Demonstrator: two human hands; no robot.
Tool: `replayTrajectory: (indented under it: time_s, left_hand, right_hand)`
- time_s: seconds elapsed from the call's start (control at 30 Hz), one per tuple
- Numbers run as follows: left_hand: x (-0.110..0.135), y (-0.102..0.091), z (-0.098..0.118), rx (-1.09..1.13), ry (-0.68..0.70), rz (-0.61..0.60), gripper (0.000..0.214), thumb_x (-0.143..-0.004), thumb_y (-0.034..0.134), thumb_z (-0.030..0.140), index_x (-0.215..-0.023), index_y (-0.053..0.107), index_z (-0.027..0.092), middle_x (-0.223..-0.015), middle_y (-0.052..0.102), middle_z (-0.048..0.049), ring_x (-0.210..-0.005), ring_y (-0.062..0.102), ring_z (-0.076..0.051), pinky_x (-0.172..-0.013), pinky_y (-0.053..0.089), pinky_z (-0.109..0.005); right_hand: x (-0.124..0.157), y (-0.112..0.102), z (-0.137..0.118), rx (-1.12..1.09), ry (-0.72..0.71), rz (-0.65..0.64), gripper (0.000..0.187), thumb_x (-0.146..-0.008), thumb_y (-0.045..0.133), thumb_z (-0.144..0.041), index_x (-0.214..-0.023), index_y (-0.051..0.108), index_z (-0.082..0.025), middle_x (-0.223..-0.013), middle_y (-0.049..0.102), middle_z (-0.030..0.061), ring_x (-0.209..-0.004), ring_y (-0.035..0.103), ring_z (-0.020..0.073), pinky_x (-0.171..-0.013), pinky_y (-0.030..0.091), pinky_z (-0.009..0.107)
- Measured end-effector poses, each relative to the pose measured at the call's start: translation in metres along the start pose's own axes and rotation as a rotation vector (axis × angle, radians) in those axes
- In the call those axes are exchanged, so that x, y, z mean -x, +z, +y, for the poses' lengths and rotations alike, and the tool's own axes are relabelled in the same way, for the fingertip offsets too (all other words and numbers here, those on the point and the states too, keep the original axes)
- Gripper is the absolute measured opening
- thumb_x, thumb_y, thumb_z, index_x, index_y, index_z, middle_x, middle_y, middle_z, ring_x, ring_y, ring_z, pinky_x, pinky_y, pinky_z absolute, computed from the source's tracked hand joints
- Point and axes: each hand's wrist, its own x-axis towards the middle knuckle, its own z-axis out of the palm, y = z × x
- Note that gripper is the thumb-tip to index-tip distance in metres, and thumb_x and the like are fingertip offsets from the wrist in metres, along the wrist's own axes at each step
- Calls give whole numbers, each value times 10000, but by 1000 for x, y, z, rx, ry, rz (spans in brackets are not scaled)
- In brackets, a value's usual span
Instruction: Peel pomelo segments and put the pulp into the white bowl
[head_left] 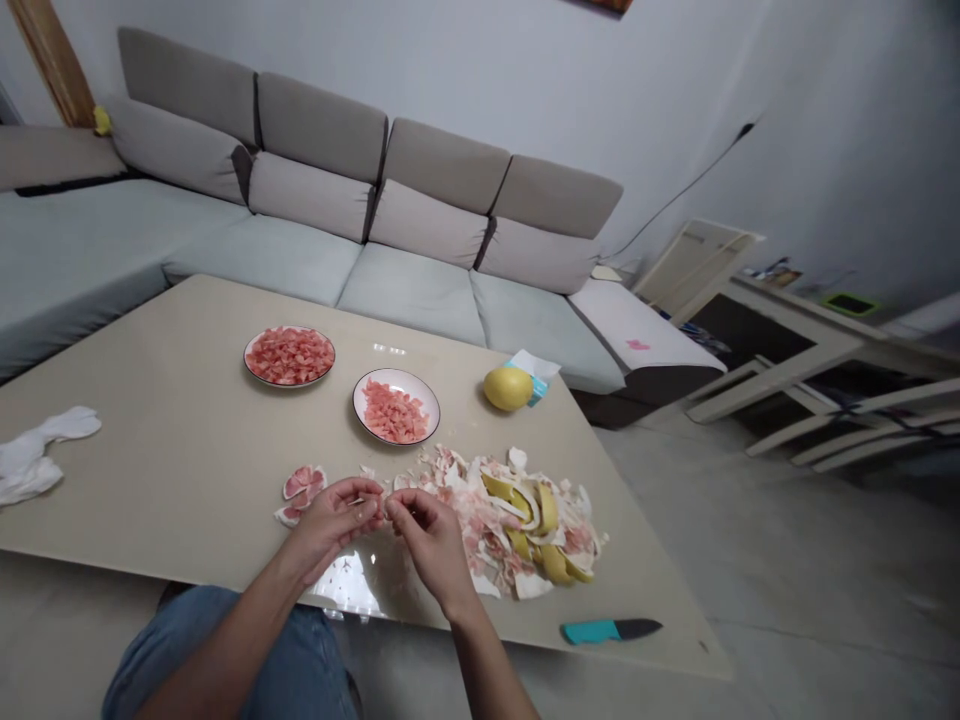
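Over the near edge of the table, my left hand (346, 515) and my right hand (426, 528) meet fingertip to fingertip. Both are closed in a pinch, and whatever they hold is too small and hidden to make out. Pink pomelo segments (303, 484) lie just beyond my left hand. To the right of my right hand spreads a heap of pomelo peel and membrane (517, 520), yellow and white. Beyond the hands stands a dark-rimmed plate (431, 400) with some pink pulp pieces (395, 412). A second plate (259, 378), further left, is covered with more pulp (289, 354).
A knife (611, 630) with a turquoise handle lies by the near right edge. A whole yellow pomelo (508, 388) sits against a tissue pack (538, 378) at the far right. Crumpled white cloth or gloves (37, 455) lie left. A grey sofa (420, 285) borders the table (172, 430).
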Motion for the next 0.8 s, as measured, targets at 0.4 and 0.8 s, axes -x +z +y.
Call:
replayTrajectory:
  time_s: [0.4, 0.8]
  left_hand:
    - [-1, -6, -2, 2, 50, -36, 304, -722, 793, 236, -980, 653, 155, -843, 665, -27, -761, 657, -124, -749, 534, -243]
    - [-3, -3, -3, -44, 89, -96, 336, -741, 772, 214, -1042, 633, 159, -925, 652, -52, -840, 631, -144, -782, 531, -271]
  right_hand:
    - [1, -3, -6, -32, 29, -31, 182, -849, 624, -344, -793, 678, -180, -717, 647, 13, -642, 558, 141, -607, 431, 244]
    - [3, -5, -9, 59, -124, -5, 98, -859, 607, -255, -798, 644, -189, -820, 635, 28, -763, 610, 162, -648, 488, 246]
